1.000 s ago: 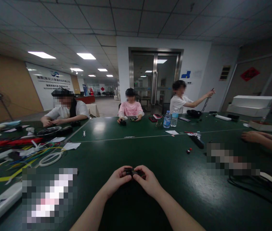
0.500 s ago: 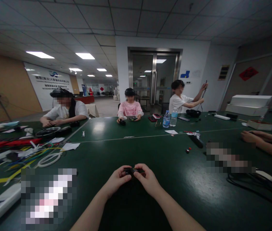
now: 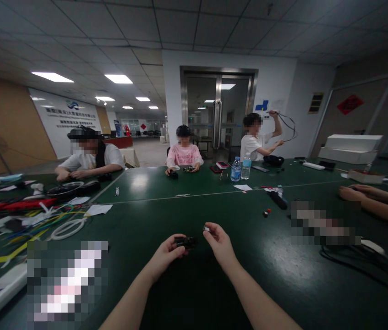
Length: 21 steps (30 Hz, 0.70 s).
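In the head view my left hand [image 3: 168, 255] is closed around a small black object [image 3: 186, 241], whose kind I cannot make out. Its dark end points right, toward my other hand. A short gap away, my right hand [image 3: 220, 243] pinches a tiny piece with a light, shiny face [image 3: 206, 228] between thumb and fingers. The piece is too small to name. Both hands are held over the dark green table [image 3: 194, 293] and do not touch each other.
Cables [image 3: 68, 228] and a white power strip [image 3: 1, 293] lie at left. Ahead stand two water bottles [image 3: 246, 166]; a small red-and-black item [image 3: 266, 212] lies nearer. Another person's hands [image 3: 355, 192] rest at right. Several people sit or stand around the table.
My hands have come apart. The right one has moved up and right with the tiny light piece, while the left keeps the black object. Across the table, a person's raised cable has changed shape.
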{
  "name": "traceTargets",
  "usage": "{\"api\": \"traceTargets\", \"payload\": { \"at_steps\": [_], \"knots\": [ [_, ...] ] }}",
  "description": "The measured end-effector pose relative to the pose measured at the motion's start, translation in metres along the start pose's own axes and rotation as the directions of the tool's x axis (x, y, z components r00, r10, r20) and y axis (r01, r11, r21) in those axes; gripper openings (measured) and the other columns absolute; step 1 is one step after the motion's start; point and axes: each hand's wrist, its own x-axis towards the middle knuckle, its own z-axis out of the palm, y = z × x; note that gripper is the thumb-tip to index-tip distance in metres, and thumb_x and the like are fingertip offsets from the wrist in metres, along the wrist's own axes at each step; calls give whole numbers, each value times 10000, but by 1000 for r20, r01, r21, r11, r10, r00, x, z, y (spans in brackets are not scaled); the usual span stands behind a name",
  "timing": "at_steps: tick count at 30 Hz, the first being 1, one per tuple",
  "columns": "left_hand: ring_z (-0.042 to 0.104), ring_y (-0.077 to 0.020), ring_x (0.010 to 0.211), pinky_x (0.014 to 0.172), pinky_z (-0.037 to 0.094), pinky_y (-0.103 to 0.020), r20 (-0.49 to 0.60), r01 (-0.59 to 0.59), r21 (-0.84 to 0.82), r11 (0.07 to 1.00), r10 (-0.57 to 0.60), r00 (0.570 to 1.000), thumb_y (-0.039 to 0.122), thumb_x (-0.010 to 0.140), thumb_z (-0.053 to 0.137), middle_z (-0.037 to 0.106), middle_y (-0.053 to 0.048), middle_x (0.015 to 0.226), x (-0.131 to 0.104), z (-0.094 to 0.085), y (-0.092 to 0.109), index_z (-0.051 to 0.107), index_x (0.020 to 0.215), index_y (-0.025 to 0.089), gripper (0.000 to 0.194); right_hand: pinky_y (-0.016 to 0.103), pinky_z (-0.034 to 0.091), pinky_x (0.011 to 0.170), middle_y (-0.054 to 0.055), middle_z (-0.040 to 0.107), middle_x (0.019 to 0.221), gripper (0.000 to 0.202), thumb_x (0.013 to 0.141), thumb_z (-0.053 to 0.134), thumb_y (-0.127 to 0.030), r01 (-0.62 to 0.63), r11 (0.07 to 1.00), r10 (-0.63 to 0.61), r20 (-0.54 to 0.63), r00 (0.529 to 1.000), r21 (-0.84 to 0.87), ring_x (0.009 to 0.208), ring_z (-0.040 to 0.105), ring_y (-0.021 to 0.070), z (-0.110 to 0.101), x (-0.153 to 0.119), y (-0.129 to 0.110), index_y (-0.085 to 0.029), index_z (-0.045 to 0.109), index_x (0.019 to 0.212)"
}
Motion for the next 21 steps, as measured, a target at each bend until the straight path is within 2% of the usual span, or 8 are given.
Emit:
{"api": "traceTargets", "payload": {
  "at_steps": [9, 17, 21],
  "knots": [
    [592, -193, 834, 745, 412, -320, 4, 10, -6, 1000, -10, 1000, 308, 710, 632, 645, -85, 958, 0, 0, 0, 494, 1083, 178, 418, 388, 442, 862, 45, 593, 983, 279, 754, 556, -352, -53, 999, 53, -45, 998, -9, 956, 554, 212, -11, -1, -13, -214, 557, 996],
    [587, -186, 842, 752, 413, -314, 14, 14, -8, 1000, -14, 1000, 299, 726, 618, 643, -83, 976, 0, 0, 1, 482, 1091, 179, 408, 342, 449, 845, 31, 604, 995, 332, 715, 601, -340, -2, 992, 19, -137, 990, 126, 954, 563, 191, -17, 7, -4, -216, 551, 1018],
    [586, -179, 819, 728, 412, -297, 8, 0, -16, 1000, 0, 1000, 292, 720, 624, 645, -75, 948, 0, 0, 1, 488, 1082, 177, 403, 334, 444, 844, 21, 617, 969, 311, 702, 614, -353, 5, 991, 16, -149, 989, 136, 946, 567, 187, -18, 7, -5, -217, 578, 980]
  ]
}}
